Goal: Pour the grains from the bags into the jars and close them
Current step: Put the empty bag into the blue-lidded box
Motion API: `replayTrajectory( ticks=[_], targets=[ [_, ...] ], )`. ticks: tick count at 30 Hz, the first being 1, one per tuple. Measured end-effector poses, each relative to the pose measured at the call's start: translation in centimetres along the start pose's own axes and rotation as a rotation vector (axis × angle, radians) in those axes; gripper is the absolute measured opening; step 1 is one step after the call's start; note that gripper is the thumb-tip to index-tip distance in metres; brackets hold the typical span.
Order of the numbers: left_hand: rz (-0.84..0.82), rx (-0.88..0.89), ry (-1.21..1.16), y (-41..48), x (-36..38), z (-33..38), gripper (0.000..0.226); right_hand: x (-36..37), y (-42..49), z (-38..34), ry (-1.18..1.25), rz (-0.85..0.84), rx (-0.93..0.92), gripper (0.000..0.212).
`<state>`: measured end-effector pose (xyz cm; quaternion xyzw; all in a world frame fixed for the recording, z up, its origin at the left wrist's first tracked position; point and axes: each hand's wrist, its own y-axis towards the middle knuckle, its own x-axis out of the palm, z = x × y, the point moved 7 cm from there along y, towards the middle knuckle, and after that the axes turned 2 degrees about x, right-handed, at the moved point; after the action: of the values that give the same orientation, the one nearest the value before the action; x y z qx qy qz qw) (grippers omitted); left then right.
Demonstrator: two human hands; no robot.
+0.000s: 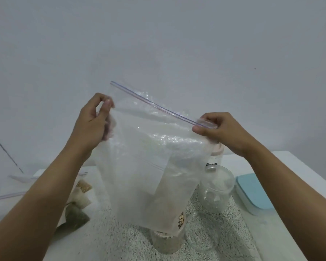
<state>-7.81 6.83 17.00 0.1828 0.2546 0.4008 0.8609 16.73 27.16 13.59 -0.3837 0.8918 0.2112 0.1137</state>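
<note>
At the frame's centre a clear zip-lock bag (151, 157) is held up. Its left edge is pinched between thumb and fingers of the left hand (94, 121), and the right end of its zip strip is clamped by the right hand (220, 129). A grain-filled jar (166, 242) is seen beneath its lower end, at lower centre.

Pinching the clear zip bag (145, 162) by its left edge with the left hand (91, 125) and by the right end of its zip strip with the right hand (220, 130), held up high and slanted. Hanging with its lower end down at a jar (166, 242) holding grains on the speckled table (120, 242). Just right of that, a clear jar (216, 185) and a blue-lidded box (254, 193); off left, a few small grain bags (77, 204).
</note>
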Motion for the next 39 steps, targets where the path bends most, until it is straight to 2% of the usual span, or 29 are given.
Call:
replayTrajectory(
  ticks=[5,7,11,14,20,24,31,35,39],
  targets=[
    [0.047,-0.137,-0.130,-1.6,0.6,-3.4,0.025,1.5,-1.4,2.7,0.701,-0.037,0.128,0.006],
    [0.017,-0.161,-0.185,-2.2,1.7,-3.8,0.025,2.0,-2.1,4.0,0.815,0.023,0.221,0.010],
    [-0.078,-0.148,-0.221,-3.1,4.6,-2.7,0.028,-0.2,-3.5,5.7,0.539,0.279,0.288,0.015],
    [-0.141,-0.139,-0.222,-4.2,6.9,-1.5,0.023,-2.5,-4.1,6.2,0.490,0.336,0.325,0.022],
    [-0.150,-0.244,-0.348,-6.4,13.4,-0.8,0.015,-7.0,-6.3,8.7,0.700,0.190,0.362,0.028],
    [-0.139,-0.279,-0.329,-7.9,18.4,0.1,0.014,-10.8,-7.6,11.2,0.781,0.144,0.346,0.017],
    [-0.131,-0.392,-0.380,-11.1,27.6,1.6,0.019,-18.5,-9.5,16.4,0.618,0.112,0.419,0.016],
    [-0.209,-0.469,-0.421,-13.8,31.4,1.6,0.022,-21.4,-10.9,19.9,0.520,0.095,0.488,0.015],
    [-0.276,-0.500,-0.287,-16.3,33.7,1.0,0.024,-23.1,-12.8,23.5,0.528,0.052,0.595,0.012]
  ],
)
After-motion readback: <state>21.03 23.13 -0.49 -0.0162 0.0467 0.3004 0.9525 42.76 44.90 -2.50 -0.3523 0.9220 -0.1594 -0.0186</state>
